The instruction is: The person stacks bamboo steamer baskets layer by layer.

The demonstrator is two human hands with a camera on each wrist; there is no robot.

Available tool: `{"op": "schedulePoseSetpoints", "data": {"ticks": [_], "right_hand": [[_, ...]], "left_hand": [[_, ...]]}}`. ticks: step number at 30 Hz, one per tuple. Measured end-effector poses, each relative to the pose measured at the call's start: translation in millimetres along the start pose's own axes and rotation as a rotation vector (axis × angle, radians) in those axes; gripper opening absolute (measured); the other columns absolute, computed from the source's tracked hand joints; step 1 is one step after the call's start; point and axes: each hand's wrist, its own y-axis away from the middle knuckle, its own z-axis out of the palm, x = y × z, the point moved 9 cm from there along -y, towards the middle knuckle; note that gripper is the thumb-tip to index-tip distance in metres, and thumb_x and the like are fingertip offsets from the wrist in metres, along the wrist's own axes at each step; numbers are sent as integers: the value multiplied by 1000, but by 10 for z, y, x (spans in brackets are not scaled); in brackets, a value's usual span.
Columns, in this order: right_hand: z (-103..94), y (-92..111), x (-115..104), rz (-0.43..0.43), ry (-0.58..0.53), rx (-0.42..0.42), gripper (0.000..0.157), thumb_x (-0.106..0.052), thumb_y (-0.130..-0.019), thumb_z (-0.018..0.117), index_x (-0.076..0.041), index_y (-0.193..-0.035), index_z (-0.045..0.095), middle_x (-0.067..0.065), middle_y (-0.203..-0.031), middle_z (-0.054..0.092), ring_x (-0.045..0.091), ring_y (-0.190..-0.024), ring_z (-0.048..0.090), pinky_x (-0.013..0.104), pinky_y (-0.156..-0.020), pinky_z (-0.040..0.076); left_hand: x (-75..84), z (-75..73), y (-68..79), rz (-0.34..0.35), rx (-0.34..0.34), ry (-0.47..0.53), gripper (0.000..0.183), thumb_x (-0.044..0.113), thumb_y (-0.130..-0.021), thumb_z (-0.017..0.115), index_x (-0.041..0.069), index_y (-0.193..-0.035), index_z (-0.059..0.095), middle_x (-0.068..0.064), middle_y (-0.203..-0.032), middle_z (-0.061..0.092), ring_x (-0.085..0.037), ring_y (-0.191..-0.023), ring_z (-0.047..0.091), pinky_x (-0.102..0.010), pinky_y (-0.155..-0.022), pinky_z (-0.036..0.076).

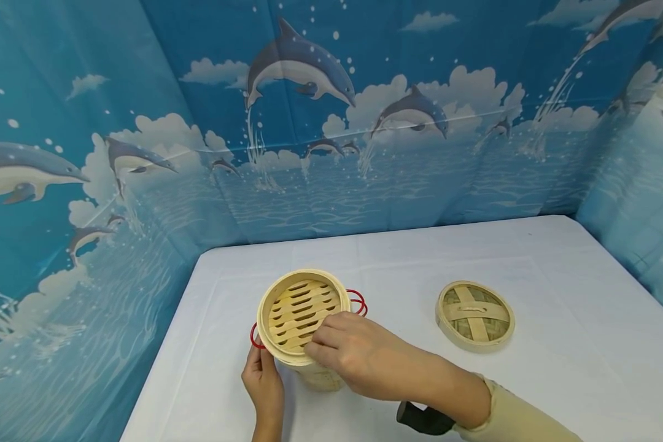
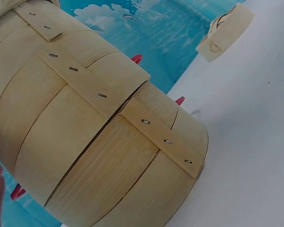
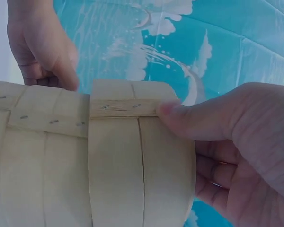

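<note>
A stack of round bamboo steamer baskets stands on the table, its open top basket (image 1: 304, 307) showing a slatted floor. My right hand (image 1: 359, 356) grips the near right part of that basket's rim. In the right wrist view, its thumb (image 3: 199, 118) lies on the outer wall and the fingers bend round the edge. My left hand (image 1: 264, 383) is at the stack's left side, fingertips up at a red loop handle (image 1: 255, 337); I cannot tell if they pinch it. The lower baskets (image 2: 128, 165) fill the left wrist view, overlap strips stapled.
The woven steamer lid (image 1: 475, 314) lies on the white-covered table (image 1: 574, 294), to the right of the stack. More red loops (image 1: 358, 301) stick out on the stack's right side. A blue dolphin-print curtain (image 1: 331, 184) hangs behind and beside the table.
</note>
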Motion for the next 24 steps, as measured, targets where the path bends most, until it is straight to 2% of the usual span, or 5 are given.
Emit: {"op": "schedulePoseSetpoints", "data": {"ticks": [12, 19, 24], "right_hand": [[50, 6, -13, -5, -1, -16, 25, -1, -76, 69, -9, -100, 66, -3, -92, 59, 11, -88, 52, 23, -78, 45], [56, 20, -3, -13, -1, -8, 28, 0, -75, 68, -8, -102, 65, -2, -93, 58, 12, -89, 52, 24, -80, 45], [59, 19, 7, -4, -29, -13, 29, 1, -76, 66, -7, -104, 64, -2, -95, 59, 13, -90, 52, 25, -82, 44]], "left_hand": [[-6, -7, -7, 13, 1, 10, 27, -3, -95, 44, -15, -117, 53, -6, -116, 59, -8, -107, 55, -17, -83, 46], [-2, -7, -9, 4, 2, -24, 26, -2, -95, 44, -13, -116, 55, -13, -114, 59, -7, -104, 56, -16, -80, 47], [7, 1, -6, 6, -12, 6, 28, 0, -96, 43, -13, -118, 54, -11, -115, 60, -10, -106, 56, -18, -82, 47]]}}
